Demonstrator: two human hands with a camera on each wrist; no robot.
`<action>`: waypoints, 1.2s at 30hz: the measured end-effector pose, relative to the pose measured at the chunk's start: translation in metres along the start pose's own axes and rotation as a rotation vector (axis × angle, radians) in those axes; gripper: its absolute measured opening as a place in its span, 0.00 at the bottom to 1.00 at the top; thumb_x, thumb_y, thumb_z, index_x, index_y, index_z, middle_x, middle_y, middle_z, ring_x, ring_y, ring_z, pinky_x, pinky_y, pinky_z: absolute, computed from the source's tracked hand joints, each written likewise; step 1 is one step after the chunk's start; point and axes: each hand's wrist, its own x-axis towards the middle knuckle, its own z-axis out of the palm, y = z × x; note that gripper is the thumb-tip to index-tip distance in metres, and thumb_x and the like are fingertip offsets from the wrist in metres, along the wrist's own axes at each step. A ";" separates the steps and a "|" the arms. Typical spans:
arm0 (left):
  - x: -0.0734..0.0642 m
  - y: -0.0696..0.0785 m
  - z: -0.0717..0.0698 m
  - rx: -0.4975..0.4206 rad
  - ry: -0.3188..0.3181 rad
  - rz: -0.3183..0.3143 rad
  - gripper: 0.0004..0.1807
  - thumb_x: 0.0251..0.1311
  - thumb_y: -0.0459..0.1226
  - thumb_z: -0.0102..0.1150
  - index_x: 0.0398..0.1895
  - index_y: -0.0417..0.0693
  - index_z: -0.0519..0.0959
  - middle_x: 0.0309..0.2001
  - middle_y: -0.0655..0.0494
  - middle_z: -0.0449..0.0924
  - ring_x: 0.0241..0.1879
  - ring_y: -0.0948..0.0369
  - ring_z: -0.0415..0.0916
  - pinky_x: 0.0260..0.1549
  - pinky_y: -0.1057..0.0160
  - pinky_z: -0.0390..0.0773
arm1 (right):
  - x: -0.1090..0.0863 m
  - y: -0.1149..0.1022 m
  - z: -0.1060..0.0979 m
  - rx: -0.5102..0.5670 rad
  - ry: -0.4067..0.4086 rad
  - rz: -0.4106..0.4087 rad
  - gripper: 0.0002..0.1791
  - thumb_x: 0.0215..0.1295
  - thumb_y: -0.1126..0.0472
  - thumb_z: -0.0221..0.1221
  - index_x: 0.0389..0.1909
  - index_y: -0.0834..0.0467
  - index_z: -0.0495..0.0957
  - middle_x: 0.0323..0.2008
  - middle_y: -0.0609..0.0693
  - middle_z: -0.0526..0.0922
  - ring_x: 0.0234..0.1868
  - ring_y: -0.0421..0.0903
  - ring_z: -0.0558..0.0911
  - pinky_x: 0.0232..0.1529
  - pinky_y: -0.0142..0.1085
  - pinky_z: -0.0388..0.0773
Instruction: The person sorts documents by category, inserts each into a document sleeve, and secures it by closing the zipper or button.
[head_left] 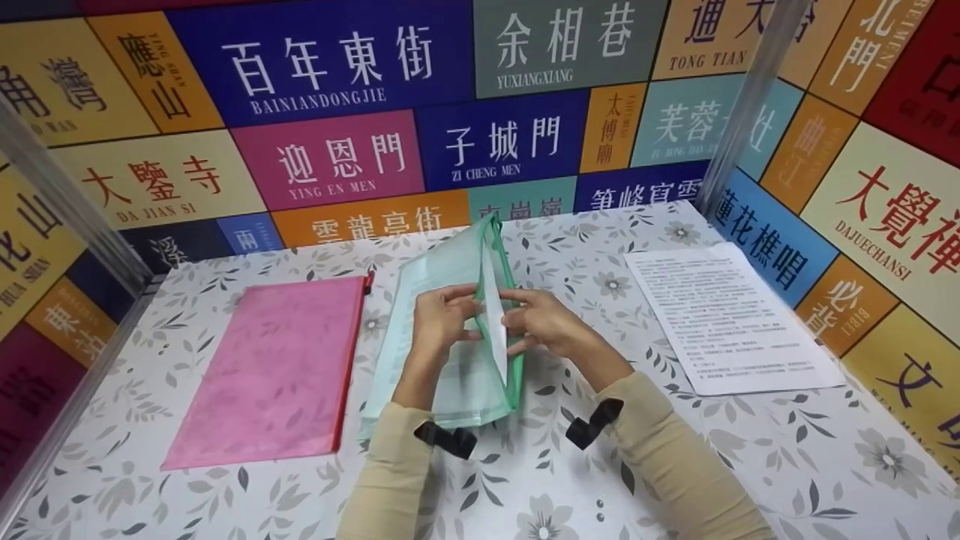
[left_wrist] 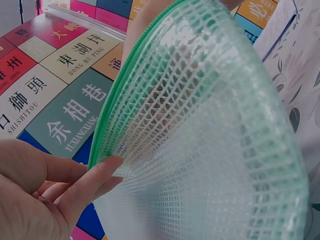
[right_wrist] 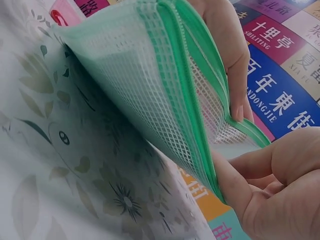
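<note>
A green mesh zipper bag (head_left: 442, 322) stands partly raised off the table, its zipper side parted. White paper (head_left: 492, 315) shows in the gap. My left hand (head_left: 444, 319) pinches one edge of the opening between thumb and fingers; the left wrist view shows this hand (left_wrist: 65, 187) at the green zipper band (left_wrist: 112, 105). Across the gap, my right hand (head_left: 551, 322) grips the opposite edge. In the right wrist view, the right hand (right_wrist: 275, 180) has its thumb and fingers on either side of the green zipper edge (right_wrist: 192, 110).
A pink zipper bag (head_left: 270, 367) with a red zipper lies flat on the left. At the right lie printed sheets (head_left: 731, 319). Flowered cloth (head_left: 540, 480) covers the table, and panels with coloured lettering (head_left: 337, 67) rise behind it and at both sides.
</note>
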 end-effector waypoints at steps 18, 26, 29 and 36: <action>0.001 0.001 -0.003 -0.064 -0.009 0.002 0.16 0.63 0.29 0.60 0.53 0.43 0.84 0.48 0.49 0.88 0.46 0.53 0.87 0.26 0.63 0.87 | 0.016 -0.029 -0.017 -0.153 0.054 0.035 0.24 0.74 0.63 0.51 0.68 0.59 0.71 0.57 0.63 0.82 0.54 0.54 0.86 0.42 0.40 0.88; 0.002 0.002 -0.003 -0.060 -0.011 -0.011 0.16 0.63 0.30 0.60 0.54 0.43 0.84 0.49 0.48 0.88 0.42 0.56 0.87 0.25 0.63 0.87 | 0.024 -0.043 -0.026 -0.264 0.127 -0.005 0.21 0.76 0.62 0.48 0.65 0.63 0.72 0.55 0.63 0.81 0.54 0.54 0.85 0.41 0.38 0.88; 0.001 0.002 -0.004 -0.062 -0.007 -0.015 0.16 0.63 0.29 0.60 0.53 0.43 0.84 0.49 0.48 0.88 0.43 0.56 0.87 0.25 0.63 0.87 | 0.025 -0.047 -0.026 -0.280 0.167 -0.043 0.20 0.76 0.62 0.48 0.63 0.63 0.74 0.52 0.62 0.83 0.51 0.53 0.86 0.40 0.38 0.88; 0.000 0.003 -0.007 -0.069 -0.002 -0.011 0.15 0.63 0.30 0.60 0.53 0.44 0.85 0.48 0.48 0.88 0.43 0.58 0.87 0.25 0.63 0.87 | 0.031 -0.055 -0.022 -0.316 0.209 -0.088 0.19 0.75 0.63 0.48 0.60 0.65 0.76 0.50 0.62 0.84 0.48 0.53 0.87 0.39 0.38 0.88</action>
